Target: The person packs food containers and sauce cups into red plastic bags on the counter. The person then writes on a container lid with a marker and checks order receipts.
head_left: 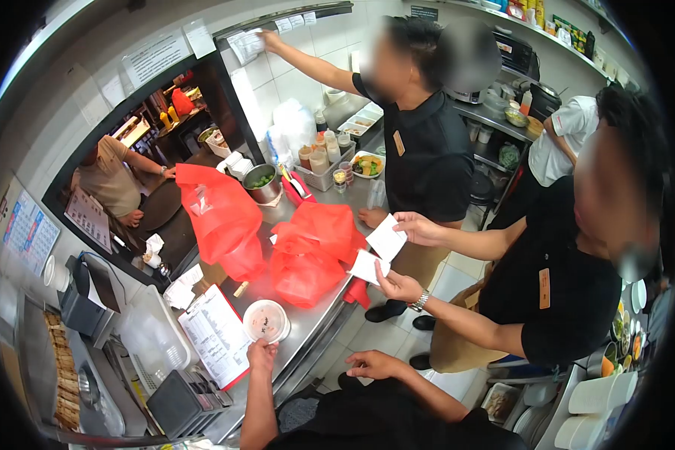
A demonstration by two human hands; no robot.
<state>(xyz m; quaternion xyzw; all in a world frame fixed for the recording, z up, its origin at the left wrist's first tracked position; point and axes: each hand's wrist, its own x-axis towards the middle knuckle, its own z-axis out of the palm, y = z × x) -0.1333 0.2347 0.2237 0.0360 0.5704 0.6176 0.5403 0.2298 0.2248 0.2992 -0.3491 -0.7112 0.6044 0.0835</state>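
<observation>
At the bottom of the head view, my left hand [262, 354] has its fingers at the near rim of a round lidded tub [266, 321], which is on the steel counter [296, 330]. My right hand [373, 365] is held over the floor side of the counter, fingers apart, with nothing in it. Left of the tub lies a red clipboard with a printed sheet [216, 337]. Beyond the tub are two red plastic bags, one tall [221, 217] and one lower and wider [311, 259].
A co-worker at the right holds two white slips [386, 240] near the counter edge. Another co-worker [427, 142] reaches to papers on the wall rail. Sauce bottles [319, 159], a metal pot [261, 182] and a food bowl [367, 164] stand farther back. A person is beyond the serving window.
</observation>
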